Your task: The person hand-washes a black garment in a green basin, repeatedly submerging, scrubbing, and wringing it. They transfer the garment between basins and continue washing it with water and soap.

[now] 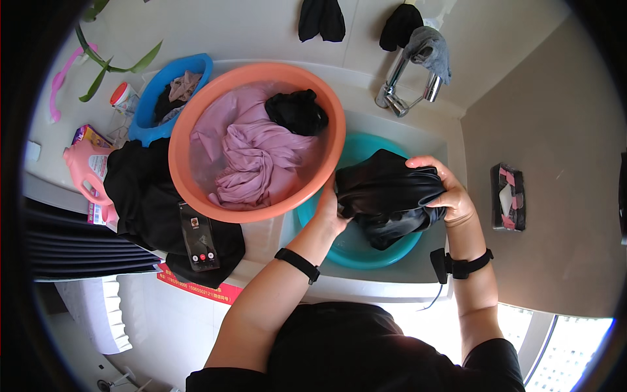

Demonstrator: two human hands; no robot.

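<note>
A wet black garment [387,183] is bunched between my two hands, held over a teal basin [382,257] that stands in the sink [433,264]. My left hand [333,206] grips its left side, the fingers mostly hidden by the cloth. On the opposite side my right hand [450,191] has thumb and fingers closed on the fabric. Part of the garment hangs down into the basin. Just left, an orange basin [196,206] overlaps the teal one's edge; it holds pink cloth [250,161] in water and a black cloth item [296,111].
A chrome faucet [389,95] with a grey cloth [428,51] draped over it rises behind the sink. Leftward are a blue basin [142,117] of clothes, a pink detergent jug [88,166] and a phone [198,237] on black cloth [142,196]. A tissue box [508,197] is at right.
</note>
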